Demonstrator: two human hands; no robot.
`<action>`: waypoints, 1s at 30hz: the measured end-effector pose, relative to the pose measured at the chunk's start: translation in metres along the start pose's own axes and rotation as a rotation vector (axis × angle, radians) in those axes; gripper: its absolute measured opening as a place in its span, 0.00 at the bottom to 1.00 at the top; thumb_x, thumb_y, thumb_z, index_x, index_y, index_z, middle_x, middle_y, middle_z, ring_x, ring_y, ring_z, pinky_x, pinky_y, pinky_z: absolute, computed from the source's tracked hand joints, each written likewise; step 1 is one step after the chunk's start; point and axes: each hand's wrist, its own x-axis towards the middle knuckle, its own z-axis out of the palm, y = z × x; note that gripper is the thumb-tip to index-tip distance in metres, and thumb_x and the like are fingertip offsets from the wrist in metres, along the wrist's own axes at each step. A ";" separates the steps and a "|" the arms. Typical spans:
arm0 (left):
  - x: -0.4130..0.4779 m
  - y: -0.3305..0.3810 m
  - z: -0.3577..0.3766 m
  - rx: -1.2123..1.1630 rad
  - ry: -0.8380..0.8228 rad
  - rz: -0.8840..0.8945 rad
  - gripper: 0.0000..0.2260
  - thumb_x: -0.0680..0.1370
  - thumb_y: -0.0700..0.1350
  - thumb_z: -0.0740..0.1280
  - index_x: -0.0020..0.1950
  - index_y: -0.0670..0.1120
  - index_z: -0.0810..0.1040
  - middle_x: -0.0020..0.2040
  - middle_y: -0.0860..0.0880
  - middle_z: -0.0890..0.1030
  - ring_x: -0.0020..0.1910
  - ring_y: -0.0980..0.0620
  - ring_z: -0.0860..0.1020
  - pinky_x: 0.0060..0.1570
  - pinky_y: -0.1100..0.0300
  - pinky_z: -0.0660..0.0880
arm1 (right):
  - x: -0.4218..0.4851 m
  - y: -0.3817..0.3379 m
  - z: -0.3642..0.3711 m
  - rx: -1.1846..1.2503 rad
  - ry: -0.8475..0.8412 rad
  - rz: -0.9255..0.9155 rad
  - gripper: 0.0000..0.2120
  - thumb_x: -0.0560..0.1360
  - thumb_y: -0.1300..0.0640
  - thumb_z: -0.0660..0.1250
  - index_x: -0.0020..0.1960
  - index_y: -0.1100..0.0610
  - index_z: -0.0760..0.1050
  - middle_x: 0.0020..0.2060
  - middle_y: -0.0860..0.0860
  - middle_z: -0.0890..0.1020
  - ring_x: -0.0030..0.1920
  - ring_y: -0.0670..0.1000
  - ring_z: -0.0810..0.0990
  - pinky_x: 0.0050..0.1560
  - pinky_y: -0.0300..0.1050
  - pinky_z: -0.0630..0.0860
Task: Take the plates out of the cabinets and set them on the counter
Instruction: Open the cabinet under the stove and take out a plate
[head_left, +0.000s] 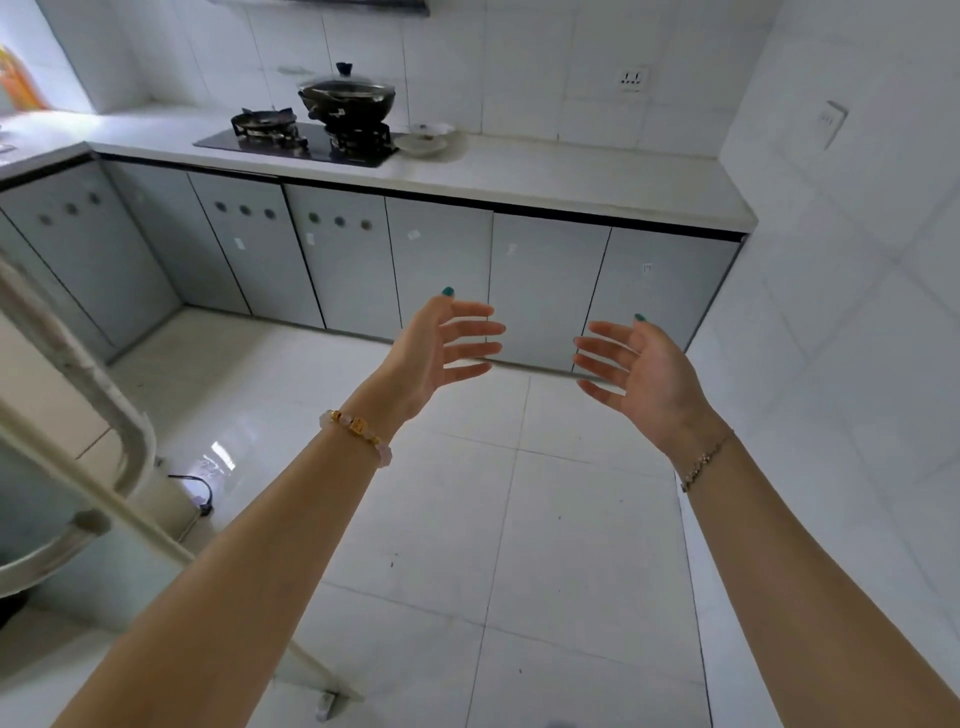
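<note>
- Your left hand (436, 348) and right hand (634, 374) hang in the air in front of you, palms facing each other. The fingers are straight and spread, and neither hand holds or touches anything.
- Both hands are well apart from the cabinet doors (545, 291), so I judge you are only approaching and not yet reaching.
- Every door under the counter (571, 176) is closed, so the plates you want are hidden. You cannot tell which cabinet holds them.
- Some pale dishes (428, 139) already sit on the counter just beside the hob (296, 140), where a lidded wok (345, 101) stands on one burner.
- The bare stretch of counter right of the dishes looks like the sensible landing place, away from the burners.
- No handles show on the doors, so expect to pull at an edge with one hand, leaving the other free for the plates.
</note>
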 end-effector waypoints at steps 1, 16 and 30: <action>0.008 0.000 -0.005 -0.010 0.020 -0.003 0.20 0.82 0.52 0.49 0.54 0.44 0.78 0.52 0.45 0.82 0.50 0.45 0.81 0.55 0.50 0.77 | 0.013 0.000 0.005 -0.005 -0.011 0.005 0.19 0.80 0.49 0.53 0.54 0.57 0.79 0.48 0.53 0.84 0.50 0.54 0.82 0.50 0.50 0.78; 0.195 0.011 -0.069 -0.036 0.278 -0.017 0.19 0.82 0.52 0.50 0.52 0.44 0.78 0.53 0.43 0.81 0.51 0.44 0.81 0.55 0.50 0.77 | 0.260 -0.017 0.054 -0.076 -0.220 0.130 0.19 0.80 0.48 0.53 0.53 0.57 0.80 0.47 0.53 0.85 0.51 0.54 0.82 0.53 0.52 0.78; 0.312 0.034 -0.159 -0.143 0.514 0.014 0.20 0.82 0.52 0.51 0.55 0.42 0.78 0.52 0.44 0.83 0.50 0.45 0.82 0.52 0.51 0.78 | 0.443 -0.026 0.137 -0.090 -0.409 0.243 0.19 0.80 0.49 0.53 0.53 0.58 0.79 0.48 0.54 0.85 0.52 0.55 0.82 0.49 0.50 0.78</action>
